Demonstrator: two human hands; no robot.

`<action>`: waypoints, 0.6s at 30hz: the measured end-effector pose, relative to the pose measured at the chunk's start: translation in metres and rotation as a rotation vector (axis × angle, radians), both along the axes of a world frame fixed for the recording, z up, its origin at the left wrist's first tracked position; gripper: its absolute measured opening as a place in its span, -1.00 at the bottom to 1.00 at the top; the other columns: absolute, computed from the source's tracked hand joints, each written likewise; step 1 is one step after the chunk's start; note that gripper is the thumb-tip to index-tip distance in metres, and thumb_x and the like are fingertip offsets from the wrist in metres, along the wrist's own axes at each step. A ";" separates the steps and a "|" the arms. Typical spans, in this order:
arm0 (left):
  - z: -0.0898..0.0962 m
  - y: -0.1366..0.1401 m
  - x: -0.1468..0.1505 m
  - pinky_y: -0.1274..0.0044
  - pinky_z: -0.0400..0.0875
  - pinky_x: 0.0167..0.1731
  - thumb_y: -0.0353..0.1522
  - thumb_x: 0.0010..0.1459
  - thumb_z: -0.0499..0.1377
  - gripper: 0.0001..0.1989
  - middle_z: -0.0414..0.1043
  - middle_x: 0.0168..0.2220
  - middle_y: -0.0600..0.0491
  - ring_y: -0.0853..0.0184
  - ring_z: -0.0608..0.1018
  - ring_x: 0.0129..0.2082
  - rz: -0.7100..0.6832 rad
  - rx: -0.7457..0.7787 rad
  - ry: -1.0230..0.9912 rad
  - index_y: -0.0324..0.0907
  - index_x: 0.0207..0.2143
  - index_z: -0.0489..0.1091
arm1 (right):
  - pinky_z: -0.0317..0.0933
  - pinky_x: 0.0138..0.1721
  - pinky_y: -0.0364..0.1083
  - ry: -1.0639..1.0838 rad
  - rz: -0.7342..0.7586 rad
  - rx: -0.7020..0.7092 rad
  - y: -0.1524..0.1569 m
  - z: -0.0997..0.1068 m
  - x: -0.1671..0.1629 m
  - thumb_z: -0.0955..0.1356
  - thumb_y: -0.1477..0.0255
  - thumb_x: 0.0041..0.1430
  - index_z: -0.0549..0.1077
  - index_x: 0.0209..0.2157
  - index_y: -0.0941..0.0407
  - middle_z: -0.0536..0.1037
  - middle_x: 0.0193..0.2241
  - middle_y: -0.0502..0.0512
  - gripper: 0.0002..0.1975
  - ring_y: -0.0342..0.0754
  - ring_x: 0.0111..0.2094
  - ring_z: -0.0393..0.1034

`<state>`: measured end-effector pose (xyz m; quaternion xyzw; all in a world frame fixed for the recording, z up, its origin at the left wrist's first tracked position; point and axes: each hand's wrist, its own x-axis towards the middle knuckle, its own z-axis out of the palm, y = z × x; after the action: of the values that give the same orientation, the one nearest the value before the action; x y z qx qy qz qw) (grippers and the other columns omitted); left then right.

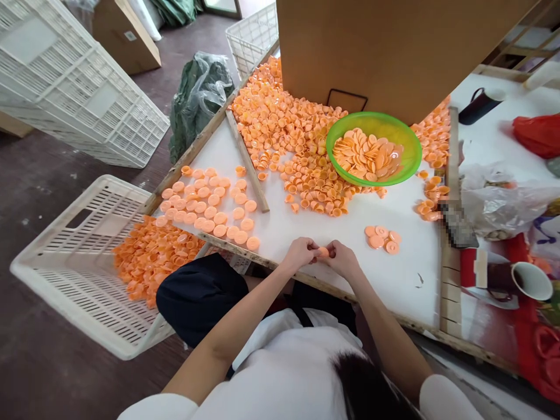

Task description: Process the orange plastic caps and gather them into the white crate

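Note:
Close to the table's front edge, my left hand (301, 254) and my right hand (342, 258) meet around one small orange plastic piece (322, 252). The fingertips of both hands pinch it from either side and cover part of it. Right of my hands lies a small group of flat orange discs (383, 239). To the left, rows of round orange pieces (210, 204) rest on the white tabletop (280, 227). Beyond my hands is a heap of orange cup-shaped pieces (280, 125). A green bowl (417, 157) full of flat orange discs stands on the heap's right part.
A large cardboard box (371, 52) rises behind the heap. Wooden strips (249, 163) border and divide the tabletop. A white crate (79, 233) with orange pieces stands on the floor at left, near stacked crates (79, 76). At right are a phone (459, 224) and a mug (531, 281).

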<state>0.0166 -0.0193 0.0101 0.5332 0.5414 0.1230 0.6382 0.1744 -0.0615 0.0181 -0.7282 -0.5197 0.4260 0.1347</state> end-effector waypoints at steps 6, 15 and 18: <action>-0.003 0.000 0.000 0.56 0.42 -0.52 -0.35 0.02 0.21 -0.89 0.44 -0.56 0.05 0.37 0.52 -0.54 0.005 0.021 -0.020 -0.24 -0.45 0.38 | 0.22 -0.57 -0.14 0.325 -0.168 -0.188 0.013 -0.005 0.006 0.35 0.22 0.04 0.35 -0.43 0.09 0.53 -0.57 0.04 -0.78 -0.10 -0.59 0.40; 0.010 0.002 -0.021 0.53 0.40 -0.41 -0.38 0.03 0.18 -0.91 0.46 -0.48 0.03 0.35 0.50 -0.48 -0.087 0.230 0.231 -0.23 -0.40 0.44 | 0.21 -0.47 -0.12 0.111 -0.112 0.011 0.005 0.007 0.015 0.36 0.18 -0.01 0.38 -0.42 0.08 0.52 -0.55 0.02 -0.75 -0.09 -0.52 0.39; 0.024 0.006 -0.066 0.49 0.38 -0.27 -0.41 0.05 0.15 -0.88 0.45 -0.33 -0.03 0.31 0.50 -0.35 -0.027 0.454 0.531 -0.22 -0.34 0.47 | 0.20 -0.35 -0.08 -0.179 -0.277 0.268 -0.008 0.014 0.052 0.33 0.15 0.03 0.39 -0.33 0.09 0.51 -0.38 0.09 -0.70 -0.05 -0.40 0.39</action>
<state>-0.0497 -0.0132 0.0342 0.6821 0.6403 0.0889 0.3418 0.2264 -0.0698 0.0324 -0.8032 -0.4765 0.2642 0.2406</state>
